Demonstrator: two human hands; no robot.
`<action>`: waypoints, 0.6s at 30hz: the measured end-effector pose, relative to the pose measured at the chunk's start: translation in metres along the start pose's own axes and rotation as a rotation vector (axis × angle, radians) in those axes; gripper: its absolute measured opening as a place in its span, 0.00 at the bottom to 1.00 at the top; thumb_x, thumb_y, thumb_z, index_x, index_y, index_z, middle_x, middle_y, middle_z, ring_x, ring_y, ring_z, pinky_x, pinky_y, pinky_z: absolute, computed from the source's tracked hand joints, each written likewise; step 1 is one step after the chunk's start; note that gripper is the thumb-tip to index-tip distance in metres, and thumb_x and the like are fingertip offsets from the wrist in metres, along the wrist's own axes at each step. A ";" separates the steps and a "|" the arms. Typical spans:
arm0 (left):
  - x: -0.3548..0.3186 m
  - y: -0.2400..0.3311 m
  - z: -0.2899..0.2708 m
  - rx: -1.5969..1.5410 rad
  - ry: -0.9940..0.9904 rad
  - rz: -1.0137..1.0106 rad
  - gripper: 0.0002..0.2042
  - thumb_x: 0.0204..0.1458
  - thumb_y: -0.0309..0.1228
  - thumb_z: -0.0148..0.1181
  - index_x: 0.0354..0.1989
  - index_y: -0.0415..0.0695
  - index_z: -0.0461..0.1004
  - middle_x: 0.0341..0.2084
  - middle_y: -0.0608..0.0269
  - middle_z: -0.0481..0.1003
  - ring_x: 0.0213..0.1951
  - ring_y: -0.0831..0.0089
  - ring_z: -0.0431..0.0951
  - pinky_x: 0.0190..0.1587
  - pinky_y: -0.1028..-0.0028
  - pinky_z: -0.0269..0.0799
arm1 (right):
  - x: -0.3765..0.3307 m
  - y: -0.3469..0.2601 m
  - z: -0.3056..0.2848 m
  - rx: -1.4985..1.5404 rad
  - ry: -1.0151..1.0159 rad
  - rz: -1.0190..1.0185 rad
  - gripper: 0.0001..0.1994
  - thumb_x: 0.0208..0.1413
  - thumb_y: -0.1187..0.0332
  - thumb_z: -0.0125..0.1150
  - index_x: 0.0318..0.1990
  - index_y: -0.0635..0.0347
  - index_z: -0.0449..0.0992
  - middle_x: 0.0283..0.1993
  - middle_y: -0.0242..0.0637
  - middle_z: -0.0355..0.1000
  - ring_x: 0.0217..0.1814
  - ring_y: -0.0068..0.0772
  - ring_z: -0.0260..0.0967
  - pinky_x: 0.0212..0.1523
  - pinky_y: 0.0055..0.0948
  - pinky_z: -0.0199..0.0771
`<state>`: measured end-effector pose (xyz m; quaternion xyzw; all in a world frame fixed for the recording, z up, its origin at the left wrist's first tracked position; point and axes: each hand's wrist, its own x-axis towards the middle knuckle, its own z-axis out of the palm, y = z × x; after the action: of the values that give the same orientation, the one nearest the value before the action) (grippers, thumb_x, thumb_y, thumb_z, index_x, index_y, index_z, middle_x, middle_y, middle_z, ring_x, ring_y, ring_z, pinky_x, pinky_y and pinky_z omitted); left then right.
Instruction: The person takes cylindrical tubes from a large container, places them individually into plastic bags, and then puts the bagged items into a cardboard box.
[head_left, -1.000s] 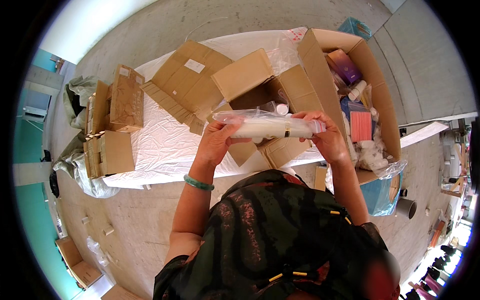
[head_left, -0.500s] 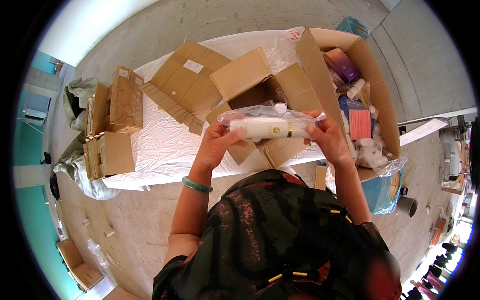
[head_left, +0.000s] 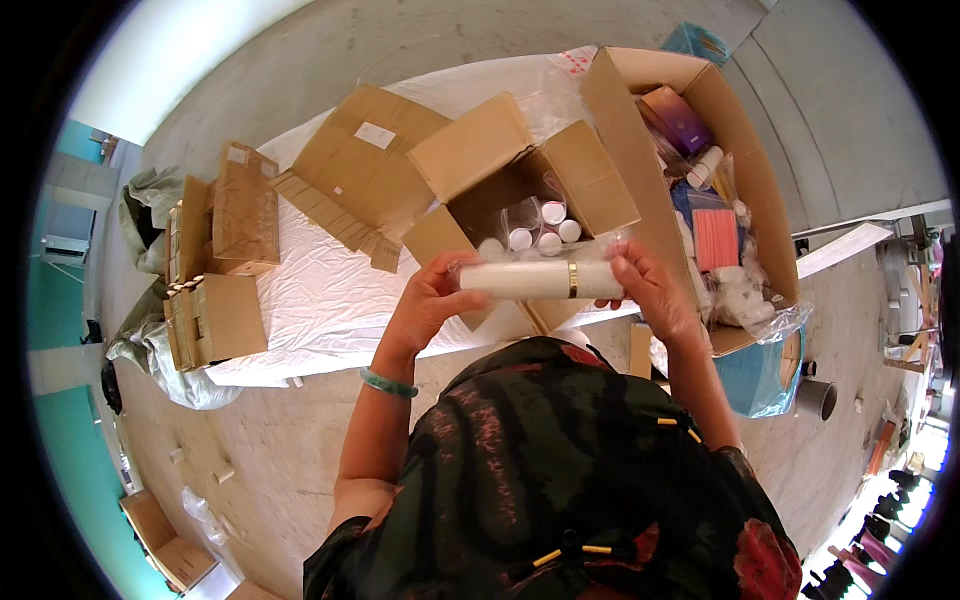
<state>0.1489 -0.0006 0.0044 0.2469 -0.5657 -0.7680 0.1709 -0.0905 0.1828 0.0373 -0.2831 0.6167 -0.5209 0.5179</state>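
While your fingers pinch each end, you hold a white tube in a clear bag level above the table's near edge. Your left hand closes on its left end, your right hand on the right end past a gold band. Beyond it sits an open cardboard box of white-capped bottles on the white-covered table.

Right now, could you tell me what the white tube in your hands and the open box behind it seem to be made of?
The white tube looks like smooth, matte plastic with a shiny gold band, wrapped in a clear glossy film that catches light. The open box looks like plain brown cardboard: dull surface and folded flaps.
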 end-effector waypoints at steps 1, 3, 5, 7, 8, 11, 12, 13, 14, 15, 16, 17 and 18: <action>0.000 -0.002 -0.002 -0.001 0.005 -0.038 0.15 0.51 0.28 0.57 0.48 0.44 0.69 0.41 0.59 0.74 0.42 0.71 0.75 0.38 0.72 0.76 | -0.003 0.006 0.001 -0.010 -0.026 -0.039 0.17 0.53 0.66 0.60 0.48 0.59 0.66 0.38 0.31 0.68 0.36 0.19 0.67 0.34 0.18 0.69; 0.000 -0.005 -0.004 -0.023 0.019 -0.088 0.14 0.52 0.28 0.56 0.48 0.44 0.69 0.40 0.59 0.74 0.41 0.71 0.75 0.37 0.72 0.76 | -0.006 0.017 0.004 -0.019 -0.044 -0.144 0.17 0.52 0.68 0.61 0.48 0.59 0.66 0.38 0.31 0.68 0.35 0.19 0.67 0.33 0.18 0.69; 0.001 -0.006 -0.004 -0.062 0.040 -0.111 0.13 0.54 0.29 0.54 0.47 0.43 0.69 0.39 0.59 0.74 0.40 0.72 0.75 0.37 0.72 0.76 | -0.005 0.024 0.009 -0.016 -0.029 -0.277 0.18 0.51 0.70 0.62 0.49 0.59 0.66 0.38 0.32 0.68 0.35 0.18 0.68 0.33 0.19 0.70; 0.002 -0.006 -0.002 -0.042 0.044 -0.141 0.12 0.55 0.30 0.53 0.47 0.42 0.69 0.38 0.59 0.74 0.39 0.73 0.75 0.35 0.73 0.75 | -0.006 0.017 0.007 0.008 -0.003 -0.172 0.19 0.50 0.71 0.62 0.49 0.59 0.66 0.37 0.32 0.69 0.34 0.18 0.68 0.33 0.19 0.70; 0.002 -0.006 -0.001 -0.033 0.049 -0.154 0.12 0.55 0.30 0.53 0.47 0.41 0.69 0.37 0.60 0.74 0.38 0.73 0.75 0.35 0.74 0.75 | -0.006 0.013 0.006 0.019 0.008 -0.119 0.19 0.50 0.72 0.62 0.50 0.59 0.66 0.37 0.32 0.69 0.33 0.18 0.68 0.33 0.20 0.70; 0.008 -0.013 0.004 0.085 0.115 -0.116 0.12 0.56 0.32 0.53 0.46 0.41 0.71 0.37 0.61 0.75 0.39 0.74 0.75 0.36 0.76 0.73 | 0.003 -0.002 0.002 -0.047 0.098 -0.091 0.19 0.50 0.71 0.62 0.51 0.59 0.67 0.35 0.32 0.70 0.30 0.18 0.68 0.32 0.20 0.70; 0.009 -0.017 0.003 0.115 0.111 -0.092 0.12 0.56 0.33 0.53 0.45 0.41 0.71 0.37 0.61 0.75 0.39 0.74 0.75 0.37 0.76 0.72 | 0.007 -0.005 0.002 -0.032 0.121 -0.128 0.18 0.50 0.71 0.62 0.50 0.59 0.69 0.32 0.32 0.70 0.27 0.19 0.68 0.29 0.19 0.70; 0.010 -0.022 0.002 0.146 0.109 -0.067 0.12 0.56 0.33 0.53 0.45 0.41 0.72 0.36 0.62 0.75 0.39 0.75 0.75 0.38 0.77 0.71 | 0.010 -0.010 0.000 -0.060 0.135 -0.132 0.18 0.50 0.71 0.62 0.50 0.60 0.69 0.32 0.32 0.70 0.27 0.19 0.68 0.29 0.18 0.69; 0.011 -0.024 0.001 0.177 0.108 -0.043 0.11 0.56 0.33 0.53 0.44 0.42 0.72 0.36 0.63 0.75 0.39 0.76 0.75 0.39 0.77 0.70 | 0.013 -0.016 -0.001 -0.089 0.148 -0.136 0.18 0.50 0.70 0.63 0.49 0.60 0.69 0.32 0.32 0.70 0.27 0.19 0.68 0.28 0.18 0.69; 0.011 -0.024 -0.002 0.145 0.140 -0.033 0.11 0.56 0.33 0.53 0.44 0.42 0.72 0.36 0.64 0.75 0.39 0.76 0.75 0.39 0.77 0.70 | 0.017 -0.023 -0.001 -0.117 0.159 -0.140 0.18 0.50 0.70 0.63 0.49 0.60 0.70 0.31 0.32 0.70 0.27 0.18 0.68 0.28 0.18 0.69; 0.010 -0.020 -0.003 0.112 0.168 -0.024 0.11 0.56 0.33 0.54 0.44 0.42 0.72 0.36 0.65 0.75 0.39 0.77 0.74 0.40 0.77 0.69 | 0.019 -0.028 -0.002 -0.162 0.192 -0.151 0.18 0.49 0.69 0.63 0.48 0.60 0.71 0.30 0.31 0.70 0.27 0.18 0.67 0.28 0.18 0.68; 0.009 -0.017 -0.004 0.079 0.197 -0.016 0.11 0.56 0.33 0.54 0.43 0.43 0.73 0.36 0.65 0.75 0.39 0.78 0.74 0.40 0.78 0.69 | 0.025 -0.030 -0.005 -0.207 0.208 -0.201 0.18 0.49 0.69 0.64 0.48 0.61 0.71 0.30 0.31 0.70 0.27 0.17 0.67 0.28 0.18 0.67; 0.007 -0.016 -0.007 0.037 0.262 -0.016 0.10 0.55 0.33 0.54 0.43 0.44 0.73 0.37 0.66 0.75 0.39 0.77 0.75 0.40 0.77 0.69 | 0.031 -0.032 -0.010 -0.251 0.223 -0.250 0.18 0.48 0.69 0.64 0.48 0.61 0.71 0.30 0.31 0.70 0.27 0.16 0.67 0.28 0.18 0.67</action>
<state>0.1474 -0.0055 -0.0136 0.3526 -0.5505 -0.7201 0.2327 -0.1149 0.1489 0.0557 -0.3604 0.6901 -0.5285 0.3385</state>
